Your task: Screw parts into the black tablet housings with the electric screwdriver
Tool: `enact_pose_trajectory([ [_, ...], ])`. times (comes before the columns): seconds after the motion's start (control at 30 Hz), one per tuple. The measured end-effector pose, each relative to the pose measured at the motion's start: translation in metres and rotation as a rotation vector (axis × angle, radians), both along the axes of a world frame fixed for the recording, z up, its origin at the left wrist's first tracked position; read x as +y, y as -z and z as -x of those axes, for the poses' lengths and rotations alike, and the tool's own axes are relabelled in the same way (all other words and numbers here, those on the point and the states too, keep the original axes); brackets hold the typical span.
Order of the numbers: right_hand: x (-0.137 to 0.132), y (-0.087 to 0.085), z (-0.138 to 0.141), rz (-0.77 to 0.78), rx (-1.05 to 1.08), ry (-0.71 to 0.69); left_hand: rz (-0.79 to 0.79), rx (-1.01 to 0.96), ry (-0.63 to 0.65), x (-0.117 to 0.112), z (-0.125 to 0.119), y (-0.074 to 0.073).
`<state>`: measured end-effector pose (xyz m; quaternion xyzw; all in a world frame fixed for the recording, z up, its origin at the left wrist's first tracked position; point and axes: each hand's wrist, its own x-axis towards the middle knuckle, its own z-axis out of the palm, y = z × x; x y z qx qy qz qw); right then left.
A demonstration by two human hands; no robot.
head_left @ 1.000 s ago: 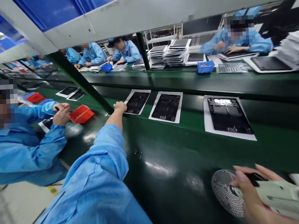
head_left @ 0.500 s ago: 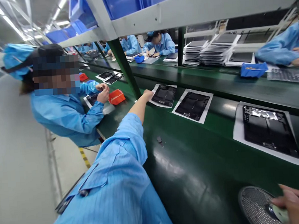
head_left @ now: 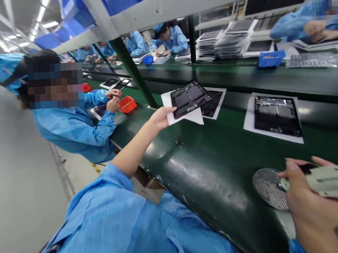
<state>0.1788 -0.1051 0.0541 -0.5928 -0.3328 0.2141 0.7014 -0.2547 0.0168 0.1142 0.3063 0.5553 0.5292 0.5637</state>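
Note:
My left hand point(head_left: 160, 118) pinches the corner of a white sheet point(head_left: 185, 117) that carries a black tablet housing point(head_left: 189, 97). Sheet and housing are lifted and tilted above the green conveyor belt point(head_left: 216, 154), partly over a second housing on its sheet point(head_left: 215, 102). My right hand point(head_left: 307, 198) is closed round a pale grey power tool point(head_left: 329, 180) at the lower right. The tool's tip rests over a round perforated metal disc point(head_left: 268, 189). A third housing on a white sheet point(head_left: 275, 114) lies further right on the belt.
A person in a blue coat sits at my left beside an orange parts tray point(head_left: 127, 104). A green post point(head_left: 133, 71) rises from the belt's far edge. Across the line are stacked housings point(head_left: 227, 42), a blue bin point(head_left: 270, 58) and several seated people. A small dark part point(head_left: 176, 141) lies on the belt.
My left hand has taken the nearest sheet with its housing off the belt and drawn it towards me, raised and tilted. My right hand with the tool has come back into fuller view.

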Motion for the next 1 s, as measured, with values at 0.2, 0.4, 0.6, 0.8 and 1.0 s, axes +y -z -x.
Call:
enact_pose_trajectory([
  [0.2,-0.004,0.005,-0.002,-0.044,-0.106,-0.077,0.227,-0.218,0.362,-0.160,-0.067,0.070],
  [0.4,-0.004,0.007,-0.004,-0.046,-0.110,-0.090,0.224,-0.032,0.649,-0.196,-0.091,0.085],
  [0.6,-0.002,0.005,0.000,-0.054,-0.130,-0.103,0.057,0.910,0.302,-0.139,-0.044,0.060],
  [0.8,0.002,0.002,-0.002,-0.179,-0.163,-0.097,0.160,1.181,0.095,-0.082,-0.010,0.075],
  [1.0,0.006,0.006,-0.009,-0.069,-0.171,-0.096,0.213,0.939,0.064,-0.073,-0.001,0.074],
])
